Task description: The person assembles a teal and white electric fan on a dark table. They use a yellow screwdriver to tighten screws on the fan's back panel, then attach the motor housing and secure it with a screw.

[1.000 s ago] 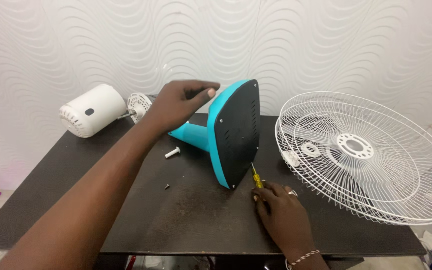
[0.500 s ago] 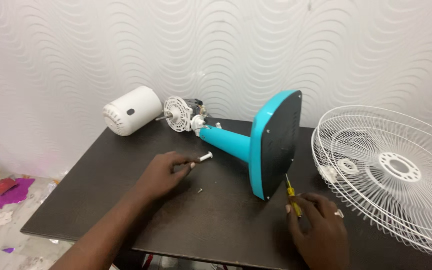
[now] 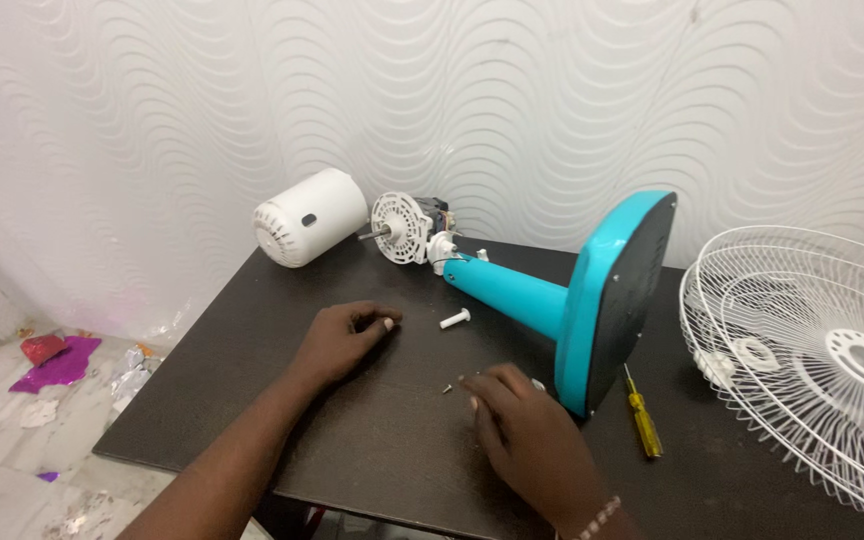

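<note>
A teal fan stand lies on its side on the dark table, its black-bottomed base facing right. My left hand rests on the table with its fingers curled and nothing visible in it, just left of a white plastic peg. My right hand lies flat in front of the base, its fingertips beside a small dark screw. A yellow-handled screwdriver lies loose on the table to the right of that hand.
A white motor cover and the bare fan motor lie at the back of the table by the wavy white wall. A white wire fan grille overhangs the right end. Scraps of foil litter the floor at left.
My right hand has let go of the screwdriver and moved left to the small screw. My left hand has come down from the stand onto the table near the peg. The view shifted left.
</note>
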